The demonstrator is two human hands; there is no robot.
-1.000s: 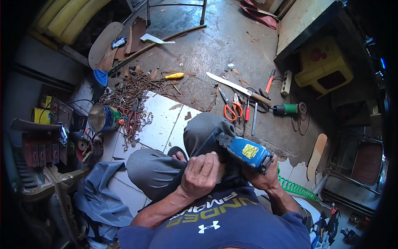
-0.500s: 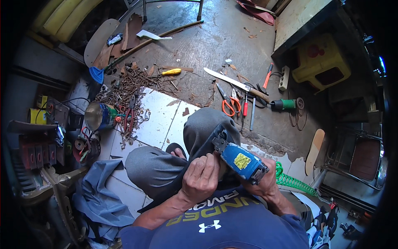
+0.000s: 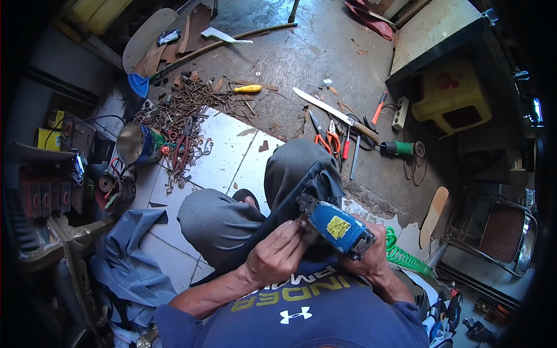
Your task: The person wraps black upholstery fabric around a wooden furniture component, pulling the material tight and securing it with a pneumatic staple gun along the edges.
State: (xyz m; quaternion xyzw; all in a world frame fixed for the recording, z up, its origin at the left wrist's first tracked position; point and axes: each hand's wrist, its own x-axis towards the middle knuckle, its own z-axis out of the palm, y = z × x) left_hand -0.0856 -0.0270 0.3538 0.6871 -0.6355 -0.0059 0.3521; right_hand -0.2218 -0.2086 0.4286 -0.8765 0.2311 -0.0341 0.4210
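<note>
My right hand (image 3: 372,248) grips a blue air staple gun (image 3: 341,225) with a yellow label. Its nose points up and to the left, over the dark upholstery sheet (image 3: 318,181) across my lap. Close below that nose, my left hand (image 3: 277,250) is closed, with thumb and fingers pinched on the sheet's edge. What lies under the sheet is mostly hidden by my hands and the gun. A green coiled air hose (image 3: 406,255) runs off to the right behind my right hand.
Ahead lie a long knife (image 3: 325,104), orange-handled scissors (image 3: 322,141), a red-handled screwdriver (image 3: 346,148) and a green grinder (image 3: 400,148). At left are piled rusty screws (image 3: 174,119), a tin can (image 3: 138,144) and grey fabric (image 3: 130,255). A wooden slat (image 3: 434,217) stands right.
My left hand has shifted slightly down, its fingers straighter. The dark sheet shows more, rising beside the gun's nose. The view has shifted a little; the staple gun stays almost in place.
</note>
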